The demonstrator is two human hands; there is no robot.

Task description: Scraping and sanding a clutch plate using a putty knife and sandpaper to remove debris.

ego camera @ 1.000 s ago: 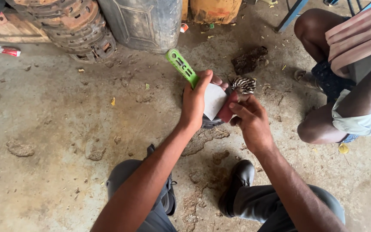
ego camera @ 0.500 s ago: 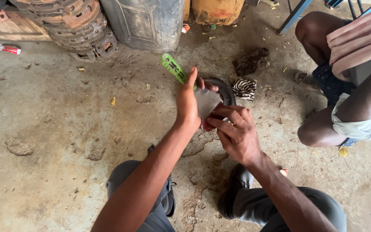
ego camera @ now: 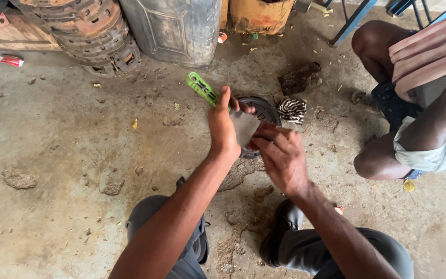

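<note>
My left hand (ego camera: 222, 125) grips a green-handled tool (ego camera: 201, 88) together with a grey sheet of sandpaper-like material (ego camera: 244, 126). My right hand (ego camera: 281, 156) pinches the lower edge of that grey sheet, fingers closed on it. Right behind both hands a dark round metal disc (ego camera: 264, 108) lies on the concrete floor, partly hidden by the sheet and my fingers.
A striped black-and-white rag (ego camera: 291, 109) and a dark lump (ego camera: 299, 77) lie past the disc. Stacked rusty discs (ego camera: 86, 31), a grey jerrycan (ego camera: 174, 28) and an orange drum (ego camera: 258, 14) line the back. Another person (ego camera: 419, 103) crouches at right. A blue metal leg (ego camera: 354, 20) stands behind.
My right hand has come down and left onto the grey sheet, covering less of the disc. The red object seen earlier under my right hand is hidden now. My left hand has barely moved.
</note>
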